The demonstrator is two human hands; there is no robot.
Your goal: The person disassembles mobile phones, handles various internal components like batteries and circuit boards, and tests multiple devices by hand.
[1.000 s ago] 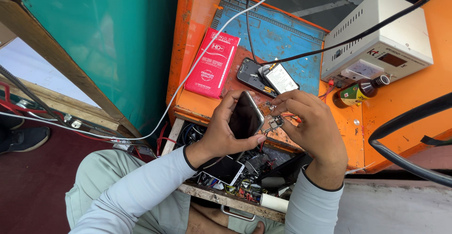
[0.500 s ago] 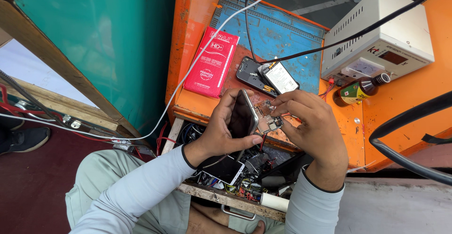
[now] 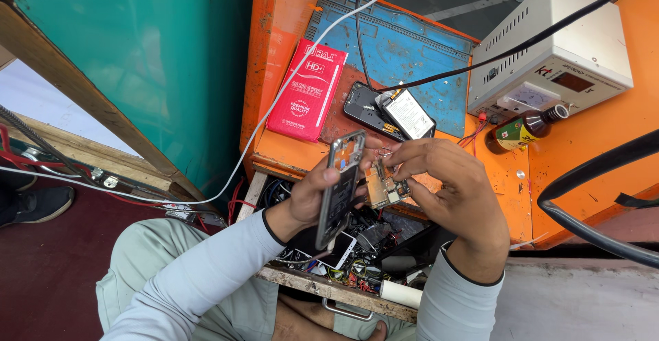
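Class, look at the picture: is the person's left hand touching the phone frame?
Touching. The head view shows the left hand wrapped around the phone frame, thumb on its near edge and fingers behind it.

Long pale grey sleeves were worn on both arms, each finished at the wrist with a narrow dark cuff. The left hand (image 3: 310,197) and right hand (image 3: 458,197) were left bare, and light grey-green trousers were worn

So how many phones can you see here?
3: a phone frame in the left hand, an opened phone on the blue mat, another in the drawer. More may be hidden.
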